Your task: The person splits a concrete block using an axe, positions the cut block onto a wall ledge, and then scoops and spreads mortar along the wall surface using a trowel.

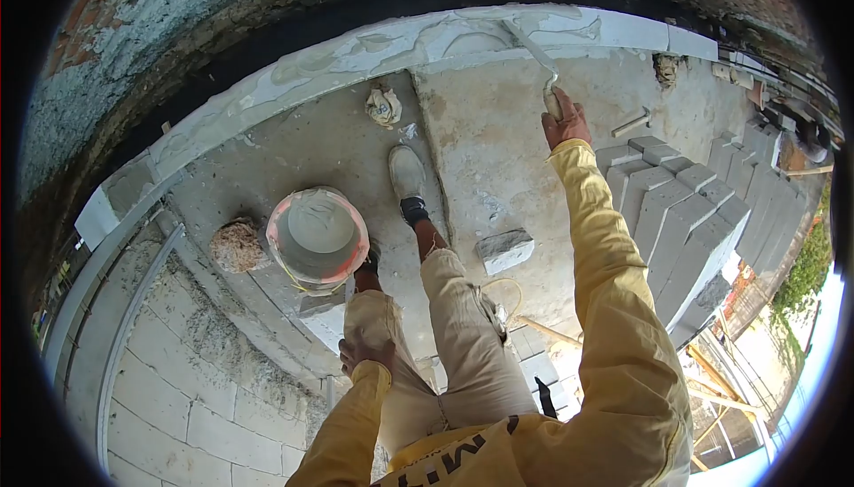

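My right hand (567,122) is closed round the handle of a trowel (536,53), arm stretched forward. The trowel's far end reaches the top of a low white block wall (356,56), where wet grey mortar (480,40) is spread in uneven patches. My left hand (366,354) rests on my left leg near the knee, its fingers lying along the trousers and holding nothing. In front of that leg stands a round bucket (363,240) with pale grey mortar (320,222) inside.
Stacked grey blocks (680,193) stand to the right, near a hammer-like tool (632,121) on the floor. A loose block piece (504,251) lies right of my feet. A crumpled bag (383,107) sits by the wall. Metal rails (142,296) run at left. A brick wall (116,16) rises beyond.
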A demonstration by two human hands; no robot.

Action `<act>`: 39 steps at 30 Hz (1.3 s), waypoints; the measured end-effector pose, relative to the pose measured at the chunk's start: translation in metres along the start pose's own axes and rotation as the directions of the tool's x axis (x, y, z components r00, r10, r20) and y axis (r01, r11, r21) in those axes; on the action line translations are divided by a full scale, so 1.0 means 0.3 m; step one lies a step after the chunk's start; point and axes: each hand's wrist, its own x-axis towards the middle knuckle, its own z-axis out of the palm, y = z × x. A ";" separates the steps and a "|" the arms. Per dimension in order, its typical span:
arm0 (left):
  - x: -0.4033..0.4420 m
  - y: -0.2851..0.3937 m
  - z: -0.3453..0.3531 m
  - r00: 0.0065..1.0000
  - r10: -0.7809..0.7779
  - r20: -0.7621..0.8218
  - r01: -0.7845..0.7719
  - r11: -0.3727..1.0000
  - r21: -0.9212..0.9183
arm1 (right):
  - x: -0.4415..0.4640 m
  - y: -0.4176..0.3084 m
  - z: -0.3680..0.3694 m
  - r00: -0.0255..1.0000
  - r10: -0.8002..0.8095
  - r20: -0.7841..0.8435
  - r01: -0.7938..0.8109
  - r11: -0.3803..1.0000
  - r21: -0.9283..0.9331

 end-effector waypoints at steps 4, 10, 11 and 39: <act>0.015 -0.023 0.018 1.000 0.027 -0.009 -0.027 0.999 -0.019 | 0.000 -0.003 -0.033 1.000 0.009 -0.010 -0.009 1.000 -0.005; 0.016 -0.035 0.008 0.999 0.023 0.023 -0.022 0.998 -0.060 | -0.095 -0.032 -0.004 0.978 -0.170 -0.120 0.185 0.975 0.125; 0.012 -0.041 0.006 0.999 0.039 0.038 -0.036 0.997 -0.069 | -0.165 -0.094 -0.016 0.993 -0.102 -0.055 0.113 0.950 0.291; 0.100 -0.342 0.061 0.967 0.170 0.187 -0.062 0.876 -0.478 | -1.193 -1.019 0.898 0.506 0.057 0.861 0.198 0.964 -0.180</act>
